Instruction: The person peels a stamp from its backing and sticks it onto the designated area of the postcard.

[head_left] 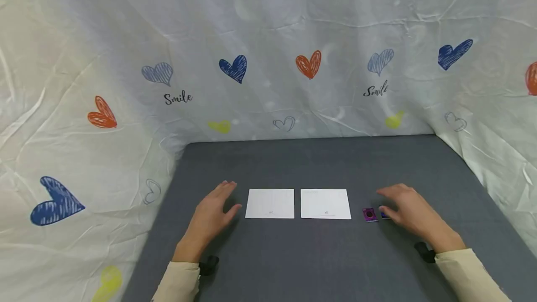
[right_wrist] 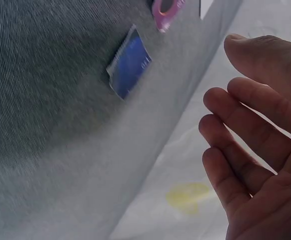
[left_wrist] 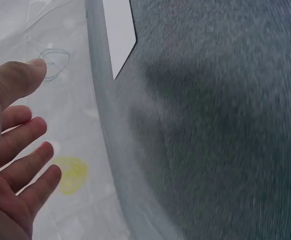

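Two white paper cards lie side by side on the grey table, a left card (head_left: 270,203) and a right card (head_left: 325,203), each with a small mark near its lower edge. To the left of them my left hand (head_left: 211,218) hovers with relaxed, spread fingers, holding nothing. My right hand (head_left: 413,213) is over the table on the right, fingers loosely bent and nothing in them. Just beside it lie a small purple packet (head_left: 370,215) with a dark round spot and a small blue packet (right_wrist: 130,65), partly hidden by the right hand in the head view.
A dark grey cloth covers the table (head_left: 272,260). Behind and along both sides hangs a white curtain (head_left: 268,22) printed with hearts and the word Smile. Each wrist wears a black camera strap, the left strap (head_left: 208,265) and the right strap (head_left: 425,252).
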Available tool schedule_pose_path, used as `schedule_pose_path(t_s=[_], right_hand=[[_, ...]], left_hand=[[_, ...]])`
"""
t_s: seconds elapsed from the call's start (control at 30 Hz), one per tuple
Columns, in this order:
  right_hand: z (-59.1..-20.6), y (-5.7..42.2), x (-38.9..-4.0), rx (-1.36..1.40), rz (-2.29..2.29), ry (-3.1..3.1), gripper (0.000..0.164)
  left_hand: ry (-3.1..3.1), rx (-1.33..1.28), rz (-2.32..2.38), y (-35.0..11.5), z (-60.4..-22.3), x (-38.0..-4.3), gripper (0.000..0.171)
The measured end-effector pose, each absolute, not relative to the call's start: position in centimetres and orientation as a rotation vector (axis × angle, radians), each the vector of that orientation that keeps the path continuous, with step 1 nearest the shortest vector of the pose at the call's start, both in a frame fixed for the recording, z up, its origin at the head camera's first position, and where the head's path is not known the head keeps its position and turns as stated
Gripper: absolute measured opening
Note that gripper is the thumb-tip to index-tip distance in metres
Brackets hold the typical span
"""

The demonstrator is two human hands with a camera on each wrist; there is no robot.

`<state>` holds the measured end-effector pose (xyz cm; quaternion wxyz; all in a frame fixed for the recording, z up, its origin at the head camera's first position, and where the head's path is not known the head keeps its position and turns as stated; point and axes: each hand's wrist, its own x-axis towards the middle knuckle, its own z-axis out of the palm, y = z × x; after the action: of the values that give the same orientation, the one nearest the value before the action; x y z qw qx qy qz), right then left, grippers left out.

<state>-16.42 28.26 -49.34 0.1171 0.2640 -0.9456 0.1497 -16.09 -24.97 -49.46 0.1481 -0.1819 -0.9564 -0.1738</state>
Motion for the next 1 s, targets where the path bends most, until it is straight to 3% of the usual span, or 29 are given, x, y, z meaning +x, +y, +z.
schedule_pose_path(t_s=[1.0], right_hand=[[-53.0,26.8,-16.3,0.774,0.457,-2.802,0.034]], left_hand=[[-2.97,-0.545,-0.616,-21.1,-52.6,-17.9,0.051]])
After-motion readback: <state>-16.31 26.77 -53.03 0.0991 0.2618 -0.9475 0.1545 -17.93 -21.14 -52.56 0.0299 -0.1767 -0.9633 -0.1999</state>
